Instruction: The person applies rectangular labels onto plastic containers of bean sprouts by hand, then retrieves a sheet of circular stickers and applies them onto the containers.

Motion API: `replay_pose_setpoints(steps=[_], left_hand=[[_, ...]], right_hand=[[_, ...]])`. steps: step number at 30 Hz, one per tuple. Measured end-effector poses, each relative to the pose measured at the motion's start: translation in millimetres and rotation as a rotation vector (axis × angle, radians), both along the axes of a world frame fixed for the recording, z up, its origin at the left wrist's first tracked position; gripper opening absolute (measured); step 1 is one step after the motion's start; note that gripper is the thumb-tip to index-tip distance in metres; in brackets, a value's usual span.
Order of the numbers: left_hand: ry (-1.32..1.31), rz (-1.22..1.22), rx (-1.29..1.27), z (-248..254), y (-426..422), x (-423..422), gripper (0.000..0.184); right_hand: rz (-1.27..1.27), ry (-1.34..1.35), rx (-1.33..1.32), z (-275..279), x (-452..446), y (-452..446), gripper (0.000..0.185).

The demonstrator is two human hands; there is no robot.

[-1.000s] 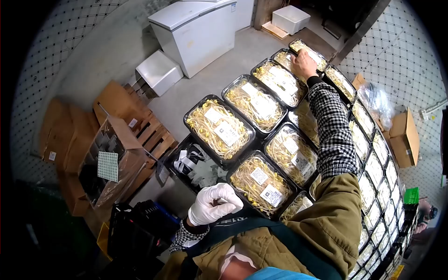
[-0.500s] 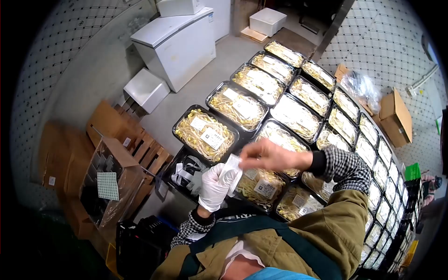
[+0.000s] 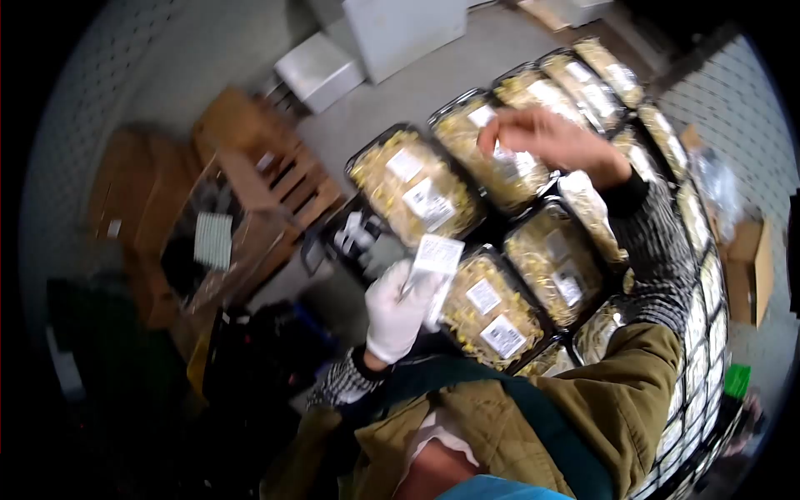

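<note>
My left hand (image 3: 393, 312), in a white glove, is closed on a strip of white printed labels (image 3: 438, 255) just above the near trays. My bare right hand (image 3: 542, 146) is up over a tray of bean sprouts (image 3: 510, 185) in the second column, its fingers drawn together. Motion blurs them, and anything between the fingertips is too small to make out. Beside the strip are more film-wrapped black trays of bean sprouts (image 3: 400, 185), each with two white labels. A sprout tray (image 3: 479, 304) lies closest to my left hand.
Many more wrapped trays (image 3: 696, 333) spread to the right. A dark crate (image 3: 367, 242) with white scraps stands left of the trays. Farther left are cardboard boxes (image 3: 137, 183) and a wooden pallet (image 3: 304, 179). A white foam box (image 3: 321, 71) and a white chest freezer (image 3: 404, 33) stand behind.
My right hand has left the label strip and moved up and right over the trays. My left hand still holds the strip. The whole view has shifted and turned.
</note>
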State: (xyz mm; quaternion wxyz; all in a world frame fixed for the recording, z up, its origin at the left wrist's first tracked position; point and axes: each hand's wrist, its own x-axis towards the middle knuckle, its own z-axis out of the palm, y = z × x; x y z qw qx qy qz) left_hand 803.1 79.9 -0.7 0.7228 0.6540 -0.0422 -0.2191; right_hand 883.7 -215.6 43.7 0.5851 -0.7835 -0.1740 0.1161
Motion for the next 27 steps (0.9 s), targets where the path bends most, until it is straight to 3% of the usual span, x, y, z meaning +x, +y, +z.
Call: replay_pose_setpoints(steps=[1,2,4,6,9,12,14,17,19,21,27], left_hand=[[-0.121,0.007,-0.018,-8.5,-0.1,1.7,0.014],[0.044,0.008,-0.115,3.6,-1.8,1.3,0.015],[0.073,0.009,-0.115,0.7,-0.5,0.9,0.014],[0.020,-0.029,-0.056,0.5,-2.1,1.8,0.013],[0.005,-0.185,0.075,8.5,0.9,5.7,0.009],[-0.047,-0.293,-0.008,6.0,9.1,4.2,0.006],[-0.093,-0.356,-0.057,7.0,17.8,3.7,0.006],[-0.133,-0.396,-0.086,1.8,28.6,3.3,0.010],[-0.149,-0.419,-0.122,-2.1,31.5,4.2,0.013],[-0.158,-0.472,-0.122,-8.7,36.0,6.4,0.014],[-0.226,-0.577,-0.099,-3.7,33.3,5.2,0.013]], right_hand=[[0.179,0.000,0.079,1.6,-13.8,24.8,0.049],[0.272,0.112,-0.025,9.9,-25.3,39.6,0.045],[0.269,0.273,-0.051,13.5,-45.8,60.7,0.035],[0.028,0.330,0.159,7.5,-60.1,74.9,0.024],[-0.183,0.086,0.084,0.3,-56.5,51.9,0.018],[-0.749,-0.257,-0.117,-10.4,-2.0,-61.4,0.025],[-1.137,-0.454,-0.614,-14.2,30.8,-165.8,0.035],[-1.222,-0.226,-0.933,-44.0,52.5,-284.0,0.042],[-1.204,-0.146,-0.956,-60.7,64.5,-305.2,0.043],[-1.235,-0.013,-1.060,-74.3,75.2,-305.6,0.043],[-1.356,-0.036,-1.250,-92.1,74.7,-283.7,0.047]])
